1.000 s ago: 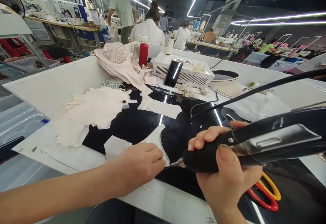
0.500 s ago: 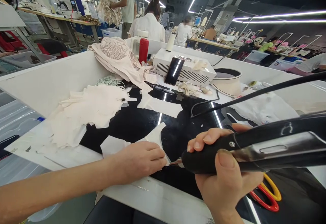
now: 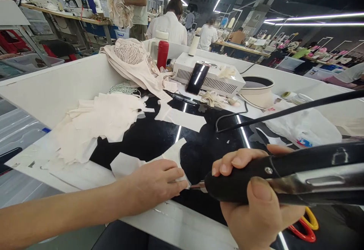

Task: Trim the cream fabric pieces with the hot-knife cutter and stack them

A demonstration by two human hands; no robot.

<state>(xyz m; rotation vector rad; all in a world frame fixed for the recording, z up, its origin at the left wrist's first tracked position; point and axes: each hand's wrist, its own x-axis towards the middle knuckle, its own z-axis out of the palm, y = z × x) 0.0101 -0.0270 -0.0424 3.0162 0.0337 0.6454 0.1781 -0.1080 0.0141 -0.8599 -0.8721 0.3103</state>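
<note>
My left hand (image 3: 159, 181) is closed, its fingertips pressing a cream fabric piece (image 3: 178, 150) against the glossy black work surface (image 3: 159, 138). Part of that piece is hidden under my fingers. In my right hand (image 3: 256, 200), wrapped in a fist, is a black corded hand tool (image 3: 227, 185) with a thin metal tip (image 3: 199, 186). The tip points left and meets or nearly meets the fabric edge beside my left fingertips; contact is too small to tell. Under the right forearm, scissors with red and yellow handles (image 3: 305, 230) lie partly covered.
Piled cream fabric pieces (image 3: 99, 121) lie at left. Another cut piece (image 3: 184, 119) lies ahead. A phone (image 3: 196, 78) leans on a white vented box (image 3: 210, 74). A red bottle (image 3: 162, 54), a round container (image 3: 257, 92) and a plastic bag (image 3: 304, 126) stand around. The black cord (image 3: 284, 111) crosses the right side.
The view has shifted slightly. My right hand and the tool sit a little lower and further right in the picture. My left hand stays on the fabric.
</note>
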